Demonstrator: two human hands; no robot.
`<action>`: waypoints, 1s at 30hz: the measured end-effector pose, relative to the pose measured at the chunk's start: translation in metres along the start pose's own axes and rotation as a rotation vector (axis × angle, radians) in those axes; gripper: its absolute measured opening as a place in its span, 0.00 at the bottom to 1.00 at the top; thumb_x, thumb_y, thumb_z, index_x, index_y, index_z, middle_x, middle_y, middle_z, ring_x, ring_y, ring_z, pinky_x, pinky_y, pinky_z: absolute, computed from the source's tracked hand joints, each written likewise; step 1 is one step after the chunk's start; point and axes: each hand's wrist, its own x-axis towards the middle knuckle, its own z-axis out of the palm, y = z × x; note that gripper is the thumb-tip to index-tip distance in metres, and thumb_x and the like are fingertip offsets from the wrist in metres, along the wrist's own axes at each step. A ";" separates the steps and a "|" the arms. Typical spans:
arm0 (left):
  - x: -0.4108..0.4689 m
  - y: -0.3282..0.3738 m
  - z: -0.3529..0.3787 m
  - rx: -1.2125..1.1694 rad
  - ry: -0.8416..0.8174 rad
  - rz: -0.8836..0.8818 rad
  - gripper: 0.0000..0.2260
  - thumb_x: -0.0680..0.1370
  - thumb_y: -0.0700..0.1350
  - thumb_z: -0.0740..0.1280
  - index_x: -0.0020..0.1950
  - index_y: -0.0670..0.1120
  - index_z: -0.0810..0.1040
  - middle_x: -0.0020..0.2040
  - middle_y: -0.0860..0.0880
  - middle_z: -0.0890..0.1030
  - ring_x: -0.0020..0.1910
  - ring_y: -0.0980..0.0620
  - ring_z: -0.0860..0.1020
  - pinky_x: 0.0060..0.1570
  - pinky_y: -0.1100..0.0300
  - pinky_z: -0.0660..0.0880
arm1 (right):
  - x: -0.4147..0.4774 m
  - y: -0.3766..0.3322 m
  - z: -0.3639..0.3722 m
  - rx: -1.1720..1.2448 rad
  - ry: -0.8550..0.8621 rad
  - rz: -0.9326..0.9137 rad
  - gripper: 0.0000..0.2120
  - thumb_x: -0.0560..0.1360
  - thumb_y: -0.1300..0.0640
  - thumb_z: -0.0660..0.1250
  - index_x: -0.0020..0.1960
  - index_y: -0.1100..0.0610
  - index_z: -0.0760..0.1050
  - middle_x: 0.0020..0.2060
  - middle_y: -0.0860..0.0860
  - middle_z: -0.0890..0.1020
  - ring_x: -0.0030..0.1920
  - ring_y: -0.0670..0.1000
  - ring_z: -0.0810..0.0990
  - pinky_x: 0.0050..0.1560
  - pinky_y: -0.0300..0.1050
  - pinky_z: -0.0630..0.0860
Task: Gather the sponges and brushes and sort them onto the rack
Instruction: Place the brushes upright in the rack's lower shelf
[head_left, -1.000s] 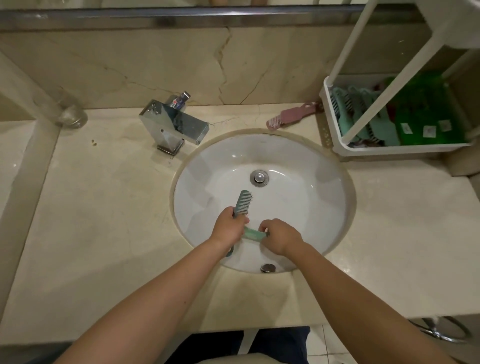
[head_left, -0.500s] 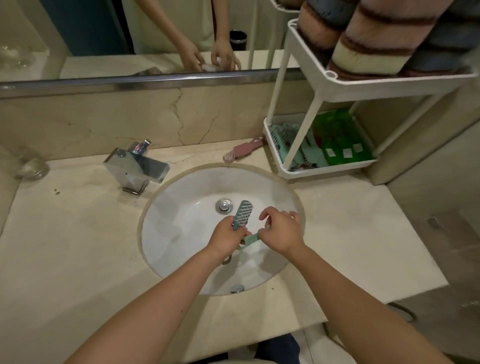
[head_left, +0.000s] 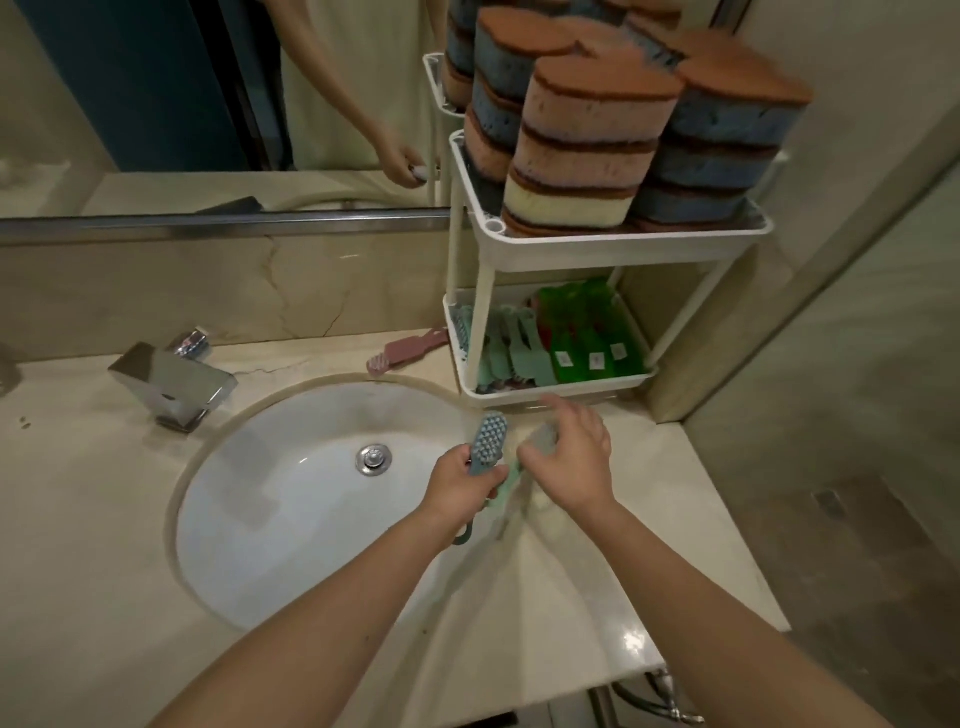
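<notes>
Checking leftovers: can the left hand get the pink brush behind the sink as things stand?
Probably not yet. The pink brush lies in the open on the counter beside the rack, nothing blocking it, but the left hand is already closed on a blue-bristled brush.

Sponges (head_left: 582, 150) banded brown, blue, pink and cream fill the white rack (head_left: 613, 244); green brushes (head_left: 587, 332) lie below, and a pink brush (head_left: 410, 348) on the beige desk (head_left: 104, 519).
</notes>
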 end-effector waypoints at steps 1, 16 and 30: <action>0.000 0.004 0.008 -0.029 0.028 0.003 0.08 0.76 0.40 0.69 0.54 0.41 0.76 0.38 0.49 0.78 0.33 0.55 0.75 0.30 0.66 0.72 | 0.003 0.005 -0.006 0.081 0.023 0.029 0.31 0.69 0.48 0.69 0.70 0.47 0.65 0.69 0.49 0.69 0.70 0.51 0.64 0.72 0.53 0.61; 0.028 0.071 0.066 -0.178 0.219 0.116 0.10 0.76 0.41 0.68 0.57 0.44 0.75 0.47 0.46 0.79 0.42 0.52 0.77 0.42 0.59 0.75 | 0.071 0.010 -0.040 0.628 -0.233 0.244 0.07 0.78 0.58 0.65 0.44 0.60 0.79 0.30 0.52 0.76 0.30 0.49 0.73 0.28 0.40 0.69; 0.122 0.127 0.063 0.043 0.290 -0.041 0.15 0.80 0.34 0.57 0.65 0.43 0.72 0.51 0.40 0.79 0.34 0.50 0.74 0.23 0.62 0.71 | 0.173 0.016 -0.021 0.358 -0.388 0.276 0.14 0.79 0.56 0.63 0.35 0.55 0.75 0.38 0.55 0.81 0.41 0.57 0.79 0.44 0.50 0.75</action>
